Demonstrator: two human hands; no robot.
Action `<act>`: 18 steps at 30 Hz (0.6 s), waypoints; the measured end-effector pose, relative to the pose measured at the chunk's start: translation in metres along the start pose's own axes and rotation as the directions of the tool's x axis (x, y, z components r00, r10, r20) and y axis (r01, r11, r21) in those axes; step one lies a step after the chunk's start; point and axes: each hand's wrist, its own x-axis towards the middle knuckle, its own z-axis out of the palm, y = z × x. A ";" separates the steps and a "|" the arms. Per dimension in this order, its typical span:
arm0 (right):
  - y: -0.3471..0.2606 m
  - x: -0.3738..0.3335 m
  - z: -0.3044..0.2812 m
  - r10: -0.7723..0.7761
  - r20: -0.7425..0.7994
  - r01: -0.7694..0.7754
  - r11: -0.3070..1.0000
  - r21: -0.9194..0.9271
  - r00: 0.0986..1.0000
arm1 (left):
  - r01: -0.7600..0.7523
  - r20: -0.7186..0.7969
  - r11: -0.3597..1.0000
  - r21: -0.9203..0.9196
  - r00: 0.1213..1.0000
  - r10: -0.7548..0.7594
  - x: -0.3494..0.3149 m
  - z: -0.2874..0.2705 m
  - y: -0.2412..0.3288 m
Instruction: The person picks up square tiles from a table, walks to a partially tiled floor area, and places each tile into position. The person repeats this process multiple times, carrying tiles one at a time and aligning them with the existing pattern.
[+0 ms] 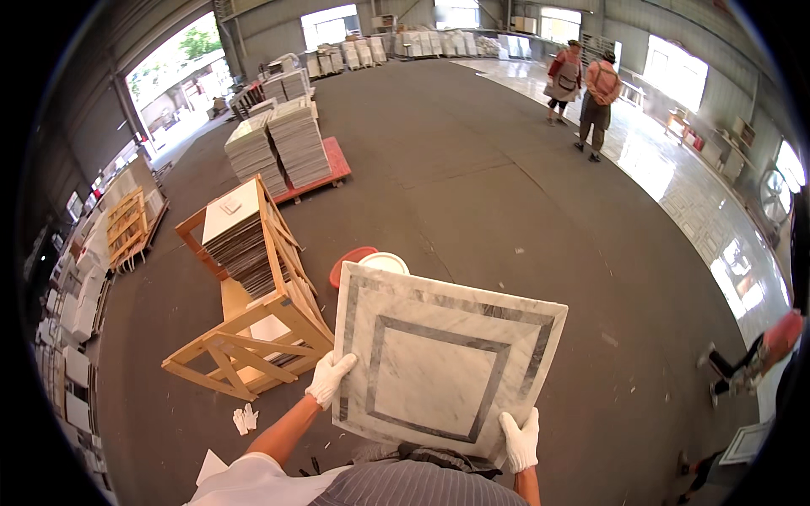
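A person in white gloves grasps a square marbled tile [434, 379] by opposite sides, the left hand [332, 379] on its left edge with the thumb over the face, and the right hand [520, 438] at the lower right corner, thumb likewise on the face. The fingers behind the tile are hidden. The tile is held in front of the person's body, its white-and-grey face bordered by darker grey bands. Just past its far left corner, a white round lid or container [385, 262] and a red one [350, 264] show on the dark floor [439, 194]. To the left stands a wooden crate [253, 319] holding a stack of slabs [245, 240], with a pair of white gloves [245, 419] lying near it. Beyond, piled tiles [297, 139] rest on a red pallet [337, 164].
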 end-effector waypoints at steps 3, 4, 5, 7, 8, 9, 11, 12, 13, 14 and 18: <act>-0.019 0.078 -0.024 0.008 0.112 0.002 0.996 -0.084 0.994 | -0.015 -0.120 0.999 0.031 0.993 0.018 0.016 0.045 0.015; -0.025 0.100 -0.028 0.000 0.135 0.014 0.995 -0.102 0.991 | -0.018 -0.147 0.999 -0.029 0.989 0.013 0.021 0.057 0.019; -0.026 0.126 -0.032 -0.007 0.153 0.026 0.992 -0.122 0.988 | -0.022 -0.170 0.996 -0.090 0.985 0.006 0.027 0.072 0.022; -0.030 0.178 -0.035 0.003 0.196 0.018 0.994 -0.106 0.981 | 0.030 -0.210 0.996 -0.079 0.977 -0.046 0.041 0.100 0.050; -0.030 0.204 -0.037 0.041 0.227 -0.013 0.992 -0.122 0.973 | 0.025 -0.243 0.997 -0.068 0.969 -0.041 0.055 0.109 0.045; -0.035 0.226 -0.043 0.058 0.244 -0.024 0.990 -0.141 0.968 | 0.037 -0.265 0.997 -0.068 0.963 -0.054 0.067 0.125 0.039; -0.060 0.269 -0.038 0.068 0.277 -0.027 0.988 -0.150 0.959 | 0.031 -0.306 0.998 -0.051 0.951 -0.045 0.102 0.146 0.042; -0.060 0.296 -0.035 0.047 0.280 -0.008 0.991 -0.137 0.959 | 0.035 -0.306 0.998 -0.052 0.951 -0.050 0.120 0.155 0.041; -0.062 0.322 -0.032 0.022 0.274 0.013 0.992 -0.126 0.961 | 0.022 -0.309 0.997 -0.074 0.950 -0.044 0.145 0.164 0.042; -0.066 0.349 -0.027 -0.003 0.266 0.035 0.993 -0.112 0.964 | 0.008 -0.310 0.996 -0.093 0.950 -0.036 0.170 0.174 0.046; -0.098 0.449 -0.005 -0.066 0.250 0.105 0.984 -0.146 0.966 | -0.030 -0.316 0.994 -0.108 0.949 -0.005 0.266 0.215 0.093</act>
